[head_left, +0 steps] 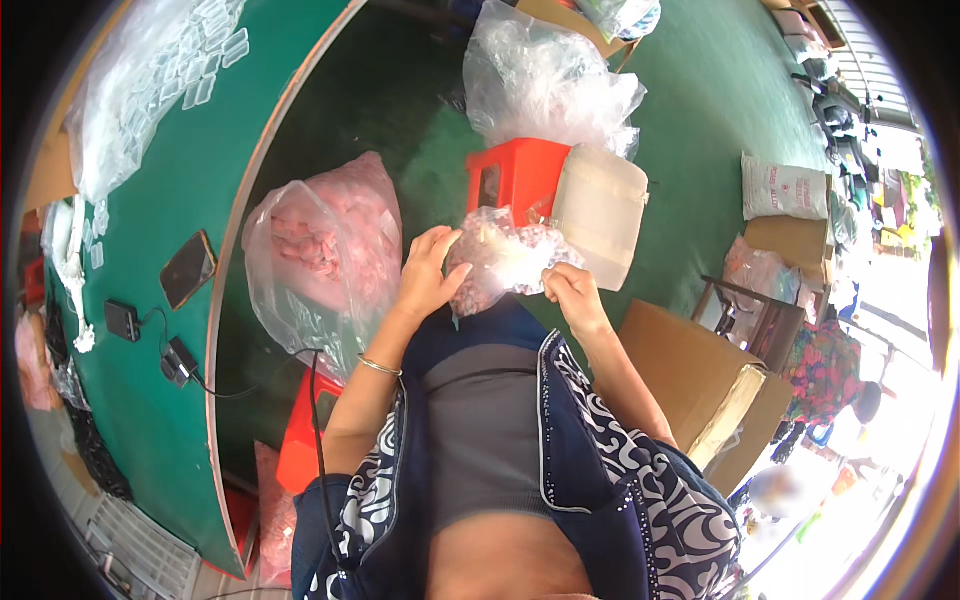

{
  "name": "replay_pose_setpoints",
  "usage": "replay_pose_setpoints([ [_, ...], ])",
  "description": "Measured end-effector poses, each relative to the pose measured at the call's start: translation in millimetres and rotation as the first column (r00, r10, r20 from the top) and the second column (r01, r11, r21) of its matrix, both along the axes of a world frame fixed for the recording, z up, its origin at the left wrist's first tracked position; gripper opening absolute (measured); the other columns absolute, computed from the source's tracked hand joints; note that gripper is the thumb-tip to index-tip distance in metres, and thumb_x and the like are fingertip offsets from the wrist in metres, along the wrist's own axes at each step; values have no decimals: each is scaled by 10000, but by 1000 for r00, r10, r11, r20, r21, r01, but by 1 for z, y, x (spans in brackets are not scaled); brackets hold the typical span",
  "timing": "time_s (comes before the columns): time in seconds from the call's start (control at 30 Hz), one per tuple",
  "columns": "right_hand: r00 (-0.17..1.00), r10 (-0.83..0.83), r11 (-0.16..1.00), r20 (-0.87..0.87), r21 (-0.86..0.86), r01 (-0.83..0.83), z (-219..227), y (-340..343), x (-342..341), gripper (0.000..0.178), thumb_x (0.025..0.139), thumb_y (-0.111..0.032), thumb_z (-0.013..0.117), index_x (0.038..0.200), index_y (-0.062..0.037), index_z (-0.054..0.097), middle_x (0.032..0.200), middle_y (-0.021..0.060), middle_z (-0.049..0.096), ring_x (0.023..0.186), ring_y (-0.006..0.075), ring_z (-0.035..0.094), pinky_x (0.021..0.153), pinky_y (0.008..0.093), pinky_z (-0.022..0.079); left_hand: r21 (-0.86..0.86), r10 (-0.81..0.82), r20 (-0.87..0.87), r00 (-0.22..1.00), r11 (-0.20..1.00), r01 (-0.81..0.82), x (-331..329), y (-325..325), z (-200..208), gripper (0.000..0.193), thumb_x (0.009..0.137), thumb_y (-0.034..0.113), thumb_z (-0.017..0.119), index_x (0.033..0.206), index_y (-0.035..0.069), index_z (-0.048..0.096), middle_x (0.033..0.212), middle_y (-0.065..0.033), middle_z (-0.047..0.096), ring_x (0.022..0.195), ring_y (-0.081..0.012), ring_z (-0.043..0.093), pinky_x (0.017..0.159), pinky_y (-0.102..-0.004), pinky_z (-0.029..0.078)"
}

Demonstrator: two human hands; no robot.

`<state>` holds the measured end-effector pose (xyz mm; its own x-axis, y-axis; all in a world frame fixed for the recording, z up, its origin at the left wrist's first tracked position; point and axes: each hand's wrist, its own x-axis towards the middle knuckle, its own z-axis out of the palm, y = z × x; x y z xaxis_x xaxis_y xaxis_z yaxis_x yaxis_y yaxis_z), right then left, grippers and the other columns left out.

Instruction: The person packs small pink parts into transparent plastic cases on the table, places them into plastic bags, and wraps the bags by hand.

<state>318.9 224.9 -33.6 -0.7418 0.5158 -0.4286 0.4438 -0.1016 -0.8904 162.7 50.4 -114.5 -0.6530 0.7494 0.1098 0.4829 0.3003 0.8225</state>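
Observation:
A clear plastic bag [500, 262] of small pale pink pieces lies over my lap, in front of a red stool. My right hand [572, 290] is closed in a pinch on the bag's right edge. At the bag's left side is my left hand [432, 268], its thumb and fingers apart; whether the fingertips touch the plastic is hard to tell. The exact kind of the small pieces inside cannot be made out through the shiny plastic.
Left of me stands a large clear sack [325, 240] of pink pieces. A green table [150, 400] carries a phone [188, 270] and clear plastic parts. Ahead are a red stool [520, 170], a beige container [600, 215] and a big plastic bag [545, 85]. A cardboard box [690, 375] sits right.

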Motion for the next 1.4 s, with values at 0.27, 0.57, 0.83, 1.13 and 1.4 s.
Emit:
replay_pose_setpoints([
  [0.27, 993, -80, 992, 90, 103, 71, 13, 33, 57, 277, 831, -76, 519, 571, -27, 438, 563, -10, 412, 543, 72, 373, 509, 241, 293, -88, 88, 293, 952, 994, -65, 51, -25, -21, 343, 756, 104, 615, 1091, 52, 565, 948, -120, 616, 816, -258, 611, 716, -353, 491],
  [0.57, 990, -138, 989, -3, -45, 138, -4, 103, 91, 225, 790, -12, 437, 565, -23, 436, 574, 7, 407, 554, 78, 350, 529, 230, 275, 36, 127, 526, 841, 985, -171, 112, 17, 29, 371, 785, 44, 609, 1150, 36, 544, 924, -83, 608, 774, -148, 584, 712, -280, 480],
  [0.83, 954, -271, 957, -130, -146, 252, -29, 156, 73, 212, 834, -63, 500, 629, -11, 501, 590, 17, 452, 551, 90, 399, 521, 230, 301, -104, 353, 511, 784, 931, -351, 139, -47, 24, 397, 791, 67, 603, 1180, 46, 530, 956, -93, 603, 778, -149, 583, 722, -270, 487],
  [1.13, 940, -187, 980, 287, -7, 197, -125, 180, 78, 357, 866, -266, 538, 589, -39, 540, 509, 3, 429, 464, 104, 435, 439, 236, 315, -373, 389, 519, 761, 904, -208, 153, -74, 20, 369, 787, 110, 616, 1143, 44, 547, 955, -112, 620, 790, -199, 610, 721, -312, 492],
  [1.4, 584, 148, 899, 798, 137, -416, -100, 214, 73, 567, 836, -524, 484, 682, -10, 668, 562, 89, 585, 508, 182, 564, 502, 299, 449, -416, 505, 742, 441, 863, -287, 188, -189, -1, 227, 789, 66, 600, 1002, -13, 610, 831, -68, 632, 749, -159, 595, 675, -280, 488],
])
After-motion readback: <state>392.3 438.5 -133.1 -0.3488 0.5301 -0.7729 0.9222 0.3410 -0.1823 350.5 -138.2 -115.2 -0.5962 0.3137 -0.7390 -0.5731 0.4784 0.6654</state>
